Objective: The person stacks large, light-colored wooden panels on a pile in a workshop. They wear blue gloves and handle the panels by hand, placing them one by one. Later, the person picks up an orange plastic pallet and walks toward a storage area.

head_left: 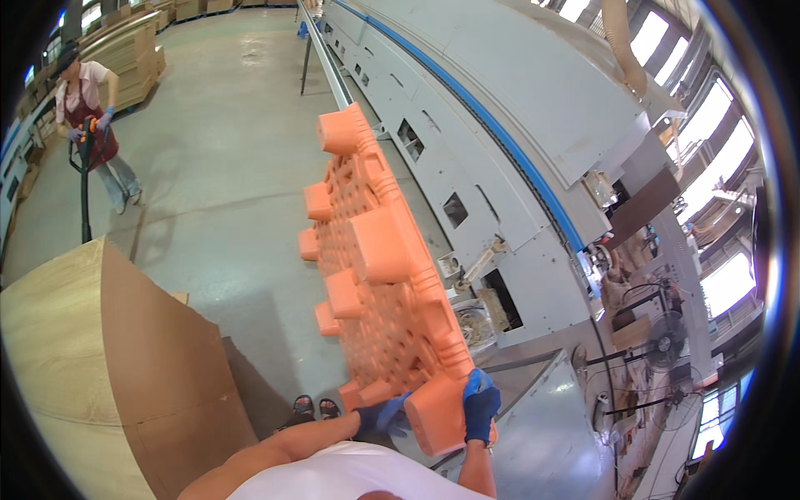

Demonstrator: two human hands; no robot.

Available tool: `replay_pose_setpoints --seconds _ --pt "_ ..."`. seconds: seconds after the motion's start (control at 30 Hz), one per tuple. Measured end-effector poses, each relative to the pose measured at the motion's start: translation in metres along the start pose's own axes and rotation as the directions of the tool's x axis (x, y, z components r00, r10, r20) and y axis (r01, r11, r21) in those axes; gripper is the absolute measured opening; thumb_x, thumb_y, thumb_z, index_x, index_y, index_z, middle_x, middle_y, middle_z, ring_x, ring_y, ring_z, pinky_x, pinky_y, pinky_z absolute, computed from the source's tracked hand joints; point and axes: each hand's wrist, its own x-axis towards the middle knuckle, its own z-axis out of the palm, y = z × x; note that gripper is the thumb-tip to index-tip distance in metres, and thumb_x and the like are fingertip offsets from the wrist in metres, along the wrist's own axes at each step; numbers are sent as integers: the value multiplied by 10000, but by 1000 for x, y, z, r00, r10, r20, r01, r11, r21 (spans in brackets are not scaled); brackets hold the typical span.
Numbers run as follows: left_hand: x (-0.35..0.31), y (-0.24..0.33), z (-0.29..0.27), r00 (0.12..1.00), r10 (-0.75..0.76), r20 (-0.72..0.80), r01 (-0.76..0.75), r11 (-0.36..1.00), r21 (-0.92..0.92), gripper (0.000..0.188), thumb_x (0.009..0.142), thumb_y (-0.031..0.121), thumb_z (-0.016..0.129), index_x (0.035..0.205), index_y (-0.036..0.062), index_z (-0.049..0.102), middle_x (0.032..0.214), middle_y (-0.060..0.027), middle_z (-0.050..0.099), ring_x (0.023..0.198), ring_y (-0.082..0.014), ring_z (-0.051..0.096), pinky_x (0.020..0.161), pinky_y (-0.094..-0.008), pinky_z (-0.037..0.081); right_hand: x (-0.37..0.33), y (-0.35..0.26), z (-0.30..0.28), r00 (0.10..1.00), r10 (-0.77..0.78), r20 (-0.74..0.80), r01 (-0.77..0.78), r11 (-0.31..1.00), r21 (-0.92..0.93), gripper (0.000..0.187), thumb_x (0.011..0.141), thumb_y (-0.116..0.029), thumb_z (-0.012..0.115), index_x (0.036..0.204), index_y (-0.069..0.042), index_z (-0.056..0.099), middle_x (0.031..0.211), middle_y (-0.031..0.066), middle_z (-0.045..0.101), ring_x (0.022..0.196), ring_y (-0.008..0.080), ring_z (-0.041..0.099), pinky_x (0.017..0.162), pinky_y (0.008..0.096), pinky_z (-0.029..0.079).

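Observation:
An orange plastic pallet (392, 321) stands tilted up on its long edge in front of me, its stubby feet turned to the left. My right hand (481, 407), in a blue work glove, is closed over the near end of its upper edge. At the left side of the nearest foot is my left hand (383, 415), also gloved in blue, its fingers against the pallet and partly hidden. My sandalled feet show on the floor left of the pallet.
A long grey machine (467, 125) with a blue strip runs along the right. At the left stands a large stack of boards (167, 358). A person (87, 117) in a dark red apron holds a pallet jack handle (85, 179) beyond it. More stacked panels (125, 62) stand farther back.

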Motion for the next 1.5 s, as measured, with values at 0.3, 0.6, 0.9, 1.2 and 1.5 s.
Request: replay_pose_setpoints --seconds 0.3,0.6,0.9,1.2,1.5 --pt "-31 19 33 994 -77 72 105 789 -605 601 932 565 478 1369 153 470 1363 -59 527 1239 -230 505 1036 -438 414 -26 -26 0 993 113 32 -111 992 -60 389 961 -349 478 887 -43 706 782 230 650 723 422 634 601 455 483" --pt "-93 56 57 941 -52 -334 -46 959 -280 620 932 595 447 1244 71 563 1112 -102 660 940 -205 653 813 -354 550 -33 -63 0 996 89 -18 -89 996 -12 425 963 -365 477 806 -29 685 752 241 641 698 420 633 578 478 471" --pt "-40 32 79 929 188 -317 -233 966 -109 589 943 539 453 1240 40 556 1154 -155 630 980 -257 636 820 -413 538 -6 24 16 1000 -19 -13 19 1000 7 355 951 -313 494 869 -27 688 784 237 649 709 426 622 605 482 480" --pt "24 -29 42 743 285 -606 -451 882 -138 436 933 500 516 1065 100 630 976 -60 665 741 -193 633 695 -352 530 6 42 13 958 -236 -161 273 923 272 282 894 -184 562 1076 3 669 972 215 681 861 374 660 766 417 529" --pt "-25 -55 72 140 819 -557 -403 560 723 297 981 163 501 1185 -25 607 1094 -82 636 912 -159 611 806 -287 501 -91 145 -52 899 -109 -425 286 880 379 282 813 -57 607 1085 -3 658 1066 188 660 974 351 636 843 412 507"
